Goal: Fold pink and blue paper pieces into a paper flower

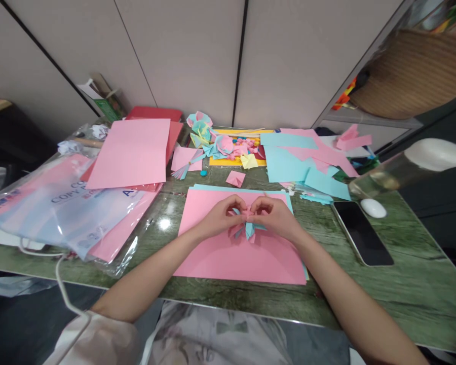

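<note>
Between my two hands is a folded paper flower (250,230) in pink and light blue, its petals pointing outward and down. My left hand (225,215) pinches it from the left, and my right hand (273,217) pinches it from the right. The thumbs and index fingertips almost meet at the flower's pink top; the fingers cover part of it. Below the hands lies a stack of pink sheets (228,263) with a blue edge showing behind. Just past the stack rests a small pink folded square (235,178).
Finished paper flowers (201,129) and a yellow tray (217,161) of small pompoms stand at the back. Blue paper pieces (285,165) lie to the right, near a phone (363,233), a white earbud case (373,208) and a bottle (387,170). Plastic-wrapped copy paper (72,203) covers the left.
</note>
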Demonstrator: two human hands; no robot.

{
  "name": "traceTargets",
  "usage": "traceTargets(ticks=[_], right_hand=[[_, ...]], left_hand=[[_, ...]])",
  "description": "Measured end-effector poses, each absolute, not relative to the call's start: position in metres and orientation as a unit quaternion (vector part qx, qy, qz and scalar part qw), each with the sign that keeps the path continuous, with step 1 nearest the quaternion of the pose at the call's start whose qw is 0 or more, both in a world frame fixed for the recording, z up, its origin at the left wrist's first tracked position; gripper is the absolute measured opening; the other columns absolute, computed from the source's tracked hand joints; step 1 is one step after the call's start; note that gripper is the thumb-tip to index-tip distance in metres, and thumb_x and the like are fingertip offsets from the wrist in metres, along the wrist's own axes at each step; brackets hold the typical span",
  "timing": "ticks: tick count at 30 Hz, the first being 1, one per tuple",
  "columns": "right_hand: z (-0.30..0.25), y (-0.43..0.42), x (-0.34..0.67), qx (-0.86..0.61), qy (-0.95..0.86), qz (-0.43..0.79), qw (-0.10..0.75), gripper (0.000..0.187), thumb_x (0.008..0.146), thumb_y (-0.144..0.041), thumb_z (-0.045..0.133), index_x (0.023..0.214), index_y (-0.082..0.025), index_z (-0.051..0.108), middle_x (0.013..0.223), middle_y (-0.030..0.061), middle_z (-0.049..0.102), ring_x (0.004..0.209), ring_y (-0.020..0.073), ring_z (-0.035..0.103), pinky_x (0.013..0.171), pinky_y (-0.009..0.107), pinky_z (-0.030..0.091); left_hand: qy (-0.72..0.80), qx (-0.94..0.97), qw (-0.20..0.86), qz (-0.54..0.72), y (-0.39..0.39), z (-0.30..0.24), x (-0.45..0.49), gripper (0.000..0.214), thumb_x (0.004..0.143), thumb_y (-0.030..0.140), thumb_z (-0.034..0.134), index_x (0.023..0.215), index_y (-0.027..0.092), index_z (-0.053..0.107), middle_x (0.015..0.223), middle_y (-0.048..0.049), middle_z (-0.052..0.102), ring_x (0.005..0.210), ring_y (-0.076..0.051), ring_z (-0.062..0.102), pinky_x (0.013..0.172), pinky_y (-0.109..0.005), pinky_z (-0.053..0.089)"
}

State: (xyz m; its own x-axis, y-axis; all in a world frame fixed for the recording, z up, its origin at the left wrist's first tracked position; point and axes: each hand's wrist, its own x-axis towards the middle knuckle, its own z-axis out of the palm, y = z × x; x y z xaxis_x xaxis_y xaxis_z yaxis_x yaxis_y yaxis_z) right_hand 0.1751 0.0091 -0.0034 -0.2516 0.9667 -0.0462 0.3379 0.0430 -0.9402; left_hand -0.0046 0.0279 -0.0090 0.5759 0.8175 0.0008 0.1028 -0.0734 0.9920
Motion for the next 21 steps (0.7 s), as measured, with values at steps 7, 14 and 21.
traceTargets(ticks=[7, 14, 21], right_hand=[[-0.0016, 0.0083, 0.1782, -0.482, -0.659, 0.498, 0.293, 0.017, 0.064, -0.032, 0.069, 0.066, -0.018, 0.060, 0.067, -0.0020, 0.058, 0.060, 0.0093, 0.049, 0.057, 0.023, 0.038], [-0.0031, 0.0099, 0.1791, -0.465, -0.678, 0.495, 0.281, 0.013, 0.067, -0.028, 0.066, 0.067, -0.018, 0.059, 0.071, -0.0011, 0.060, 0.069, 0.0122, 0.054, 0.067, 0.026, 0.042], [-0.0076, 0.0109, 0.1779, -0.456, -0.668, 0.502, 0.307, 0.016, 0.067, -0.031, 0.067, 0.066, -0.018, 0.059, 0.069, -0.0016, 0.058, 0.064, 0.0104, 0.052, 0.061, 0.023, 0.040]], left_hand=[[0.339, 0.659, 0.622, 0.254, 0.0267, -0.0083, -0.0045, 0.015, 0.064, 0.021, 0.064, 0.067, 0.013, 0.052, 0.069, 0.0016, 0.052, 0.066, -0.009, 0.048, 0.064, -0.022, 0.038], [0.345, 0.646, 0.629, 0.259, 0.0253, -0.0139, -0.0027, 0.011, 0.064, 0.017, 0.061, 0.066, 0.013, 0.051, 0.069, 0.0020, 0.052, 0.064, -0.008, 0.047, 0.060, -0.021, 0.036], [0.353, 0.639, 0.622, 0.284, 0.0253, -0.0150, -0.0001, 0.012, 0.063, 0.015, 0.062, 0.065, 0.013, 0.050, 0.067, 0.0032, 0.050, 0.063, -0.008, 0.045, 0.060, -0.020, 0.035]])
